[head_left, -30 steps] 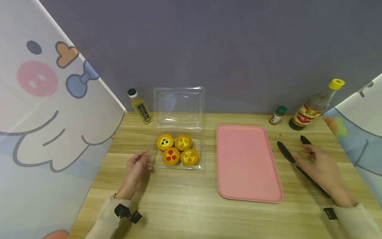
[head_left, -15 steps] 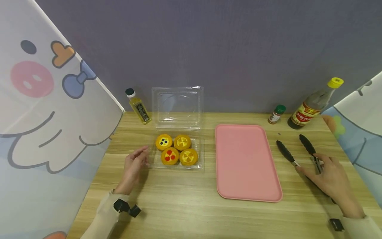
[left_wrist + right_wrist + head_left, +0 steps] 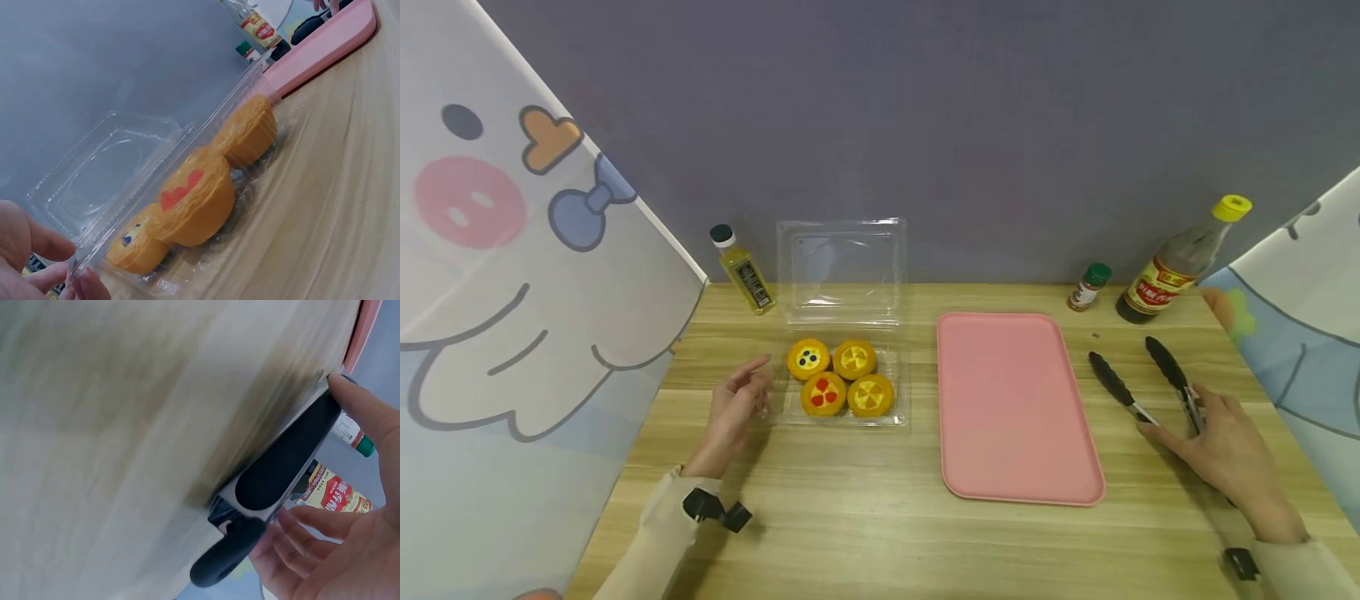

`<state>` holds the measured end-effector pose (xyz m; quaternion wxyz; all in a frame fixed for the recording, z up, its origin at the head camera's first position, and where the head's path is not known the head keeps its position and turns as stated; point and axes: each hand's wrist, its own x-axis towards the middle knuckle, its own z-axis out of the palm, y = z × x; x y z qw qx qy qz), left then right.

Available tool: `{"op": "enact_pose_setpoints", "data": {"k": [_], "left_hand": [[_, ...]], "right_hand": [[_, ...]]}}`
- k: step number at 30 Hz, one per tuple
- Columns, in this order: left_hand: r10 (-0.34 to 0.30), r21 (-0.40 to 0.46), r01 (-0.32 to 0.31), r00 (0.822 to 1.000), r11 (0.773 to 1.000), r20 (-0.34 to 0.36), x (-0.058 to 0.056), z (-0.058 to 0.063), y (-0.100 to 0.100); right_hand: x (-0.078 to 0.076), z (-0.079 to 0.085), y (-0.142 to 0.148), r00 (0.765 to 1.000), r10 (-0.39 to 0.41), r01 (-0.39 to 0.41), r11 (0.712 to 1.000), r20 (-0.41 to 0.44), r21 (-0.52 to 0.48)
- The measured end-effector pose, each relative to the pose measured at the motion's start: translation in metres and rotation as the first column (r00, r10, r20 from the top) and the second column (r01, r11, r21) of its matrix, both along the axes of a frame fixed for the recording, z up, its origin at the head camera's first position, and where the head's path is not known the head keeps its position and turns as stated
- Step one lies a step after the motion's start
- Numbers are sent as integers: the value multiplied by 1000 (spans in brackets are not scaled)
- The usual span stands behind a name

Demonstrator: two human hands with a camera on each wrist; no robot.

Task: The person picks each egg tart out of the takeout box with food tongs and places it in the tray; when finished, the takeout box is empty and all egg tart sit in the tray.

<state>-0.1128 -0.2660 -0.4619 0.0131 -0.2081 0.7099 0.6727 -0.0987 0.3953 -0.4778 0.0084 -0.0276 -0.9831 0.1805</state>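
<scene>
The light is soft, with a pale shine on the table (image 3: 865,492) left of the pink tray (image 3: 1018,408). Faint shadows lie by the left hand (image 3: 736,410), left of the tray, and the right hand (image 3: 1227,448), right of it. Both wrist views look fuzzy.

One left grip (image 3: 730,421), one right grip (image 3: 1228,446). At the left: one clear container (image 3: 899,415), four tarts (image 3: 823,394), two of them yellow-wedged, one red-topped, one blue-dotted. At the right: one pair of tongs (image 3: 1112,382). Between: one pink tray (image 3: 1018,408). Beyond the left: one yellow-liquid bottle (image 3: 748,282). Beyond the right: one sauce bottle (image 3: 1159,288), one jar (image 3: 1084,295).
</scene>
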Motion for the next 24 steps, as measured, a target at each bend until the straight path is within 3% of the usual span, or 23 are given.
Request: {"op": "enact_pose_setpoints", "data": {"k": [8,24], "left_hand": [[-87,-40,87,996,995,-5,0,-2,-5],[-126,-40,126,992,991,-11,12,-3,-6]], "right_hand": [[-4,-2,0,999,15,-16,1000,49,24],[-4,3,-3,996,-30,28,999,81,32]]}}
